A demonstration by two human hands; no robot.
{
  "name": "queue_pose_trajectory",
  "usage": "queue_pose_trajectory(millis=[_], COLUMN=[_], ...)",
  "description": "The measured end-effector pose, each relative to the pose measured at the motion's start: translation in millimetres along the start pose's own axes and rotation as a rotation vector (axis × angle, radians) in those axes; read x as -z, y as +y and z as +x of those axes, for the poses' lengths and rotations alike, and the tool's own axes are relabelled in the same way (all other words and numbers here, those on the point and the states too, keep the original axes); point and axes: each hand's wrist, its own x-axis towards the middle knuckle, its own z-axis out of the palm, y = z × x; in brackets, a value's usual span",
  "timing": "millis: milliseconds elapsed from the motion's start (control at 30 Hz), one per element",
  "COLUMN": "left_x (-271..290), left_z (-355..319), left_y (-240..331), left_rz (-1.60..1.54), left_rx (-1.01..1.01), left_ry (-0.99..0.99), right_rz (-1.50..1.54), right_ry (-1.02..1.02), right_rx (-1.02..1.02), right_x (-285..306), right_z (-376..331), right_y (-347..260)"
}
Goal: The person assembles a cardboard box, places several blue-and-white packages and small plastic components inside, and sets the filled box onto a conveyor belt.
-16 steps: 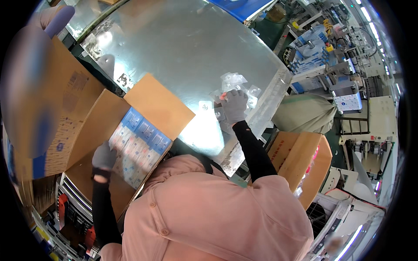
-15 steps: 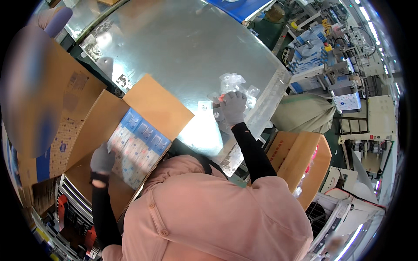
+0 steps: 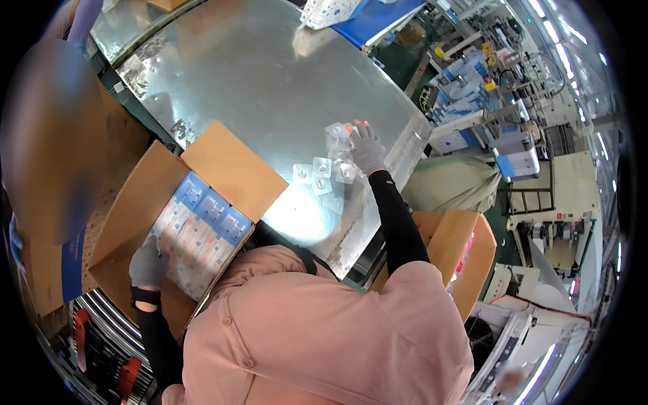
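Note:
My left hand (image 3: 148, 264), in a grey glove, rests inside an open cardboard box (image 3: 116, 251) at the left edge of its packs. Its thumb and a finger look apart, though the rest are partly hidden. The white patterned packs (image 3: 196, 251) fill the box, with blue ends (image 3: 211, 206) along the far side. On the metal table, my right hand (image 3: 368, 150) lies over a loose cluster of clear plastic pieces (image 3: 337, 140), fingers stretched out and fingertips bare. Several flat, clear square pieces (image 3: 322, 167) lie to its left.
A white patterned pack (image 3: 331, 12) sits at the table's far edge, by a blue surface (image 3: 378, 21). Another cardboard box (image 3: 476, 266) stands at my right, below a beige sack (image 3: 449, 182). Machinery (image 3: 466, 88) lies beyond. A blurred object (image 3: 50, 142) fills the far left.
My right hand has reached farther over the clear pieces, and its fingers have stretched out. Several pieces now lie spread to its left. A white pack has appeared at the far edge.

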Motion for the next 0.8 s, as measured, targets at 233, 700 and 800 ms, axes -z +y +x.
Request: queue_pose_trajectory(millis=[233, 700, 800], left_x=[-30, -19, -16], left_z=[-1, -3, -3], left_y=[-17, 6, 8], left_rz=[0.0, 0.047, 0.052], left_rx=[0.032, 0.072, 0.064], left_ry=[-0.065, -0.209, -0.214], right_rz=[0.394, 0.148, 0.06], right_ry=[-0.352, -0.128, -0.141], right_rx=[-0.195, -0.235, -0.087], right_x=[-16, -14, -19], right_z=[45, 34, 6], right_y=[23, 20, 19])
